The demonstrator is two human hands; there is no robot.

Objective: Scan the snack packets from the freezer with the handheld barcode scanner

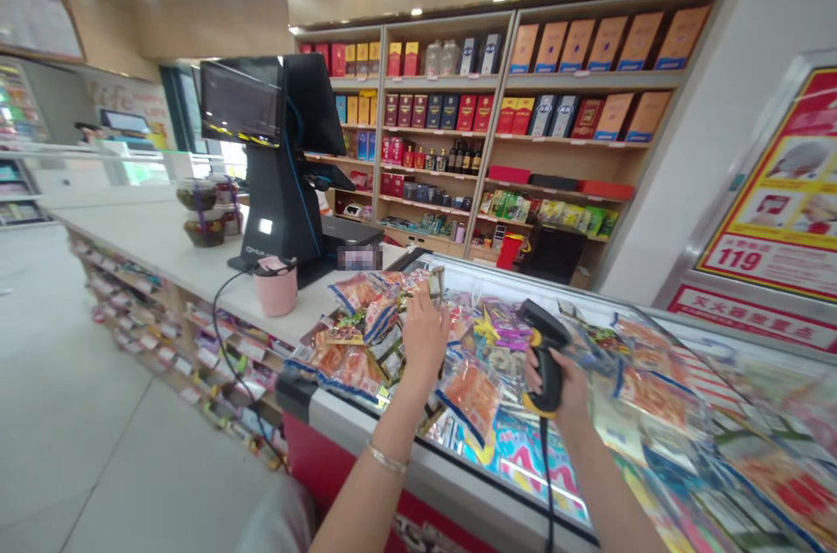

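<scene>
My left hand [425, 333] reaches over a heap of clear, blue-edged snack packets [353, 365] at the corner of the glass-topped chest. Its fingers are bent against a dark gold-edged snack packet [436, 281]; the fingertips are partly hidden. Closed around the grip of a black and yellow barcode scanner [547, 374] is my right hand [570, 392]. The scanner's head tilts up and left above the glass, and its cable hangs down. Between the two hands lies an orange-filled snack packet [469, 396].
A black checkout terminal [278, 187] stands on the white counter [137, 217], with a pink cup [275, 287] and stacked jars [202, 213] nearby. More packets [657, 396] lie on the right. Shelves of boxed goods [435, 112] line the back wall.
</scene>
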